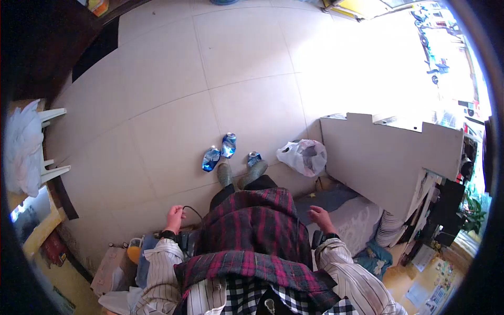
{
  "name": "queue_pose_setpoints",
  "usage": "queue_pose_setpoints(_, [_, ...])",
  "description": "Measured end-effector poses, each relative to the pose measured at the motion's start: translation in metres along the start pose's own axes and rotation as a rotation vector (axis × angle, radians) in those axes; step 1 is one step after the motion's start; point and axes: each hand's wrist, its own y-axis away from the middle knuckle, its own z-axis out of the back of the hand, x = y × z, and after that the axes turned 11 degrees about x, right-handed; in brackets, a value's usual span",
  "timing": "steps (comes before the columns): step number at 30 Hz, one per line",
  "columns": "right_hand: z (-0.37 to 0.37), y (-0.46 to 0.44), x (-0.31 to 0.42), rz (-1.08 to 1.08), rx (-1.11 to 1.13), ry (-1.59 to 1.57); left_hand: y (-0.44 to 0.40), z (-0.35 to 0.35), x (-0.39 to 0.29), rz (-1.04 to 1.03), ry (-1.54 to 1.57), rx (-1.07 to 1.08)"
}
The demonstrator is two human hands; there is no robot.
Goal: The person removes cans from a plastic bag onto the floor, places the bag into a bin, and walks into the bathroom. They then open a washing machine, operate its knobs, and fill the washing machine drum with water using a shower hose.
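My left hand [175, 217] is held out beside the plaid apron [252, 220], its fingers curled near a thin black cable; whether it grips anything is too small to tell. On the other side of the apron, my right hand [321, 217] hangs in the air with loosely bent fingers and nothing visible in it. Two crushed blue cans, one [211, 159] lying left of the other [229, 145], are on the floor in front of my shoes. A third blue can [254, 158] touches the tip of my right shoe [255, 172].
A white plastic bag [304, 157] sits on the floor beside a large pale panel [388, 152]. Grey bedding [352, 220] lies at the right. White stool legs [55, 170] stick out at the left, near a pink box [113, 270].
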Motion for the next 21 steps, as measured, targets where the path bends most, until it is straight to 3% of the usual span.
queue_pose_setpoints(3, [0.012,0.014,-0.017,0.045,0.030,0.027,0.006,-0.004,-0.021,0.066,-0.182,0.044])
queue_pose_setpoints(4, [0.016,0.015,-0.018,0.024,0.012,0.017,-0.003,-0.009,-0.007,0.069,-0.010,0.028])
queue_pose_setpoints(12, [0.003,0.008,0.018,0.032,-0.055,0.058,-0.003,-0.017,0.008,0.000,-0.021,0.038])
queue_pose_setpoints(18, [-0.005,-0.014,0.040,0.087,0.041,0.183,0.004,-0.015,0.022,-0.002,0.015,-0.005])
queue_pose_setpoints(21, [0.000,-0.025,0.055,0.161,0.034,0.396,0.009,-0.021,0.035,0.001,0.182,0.004])
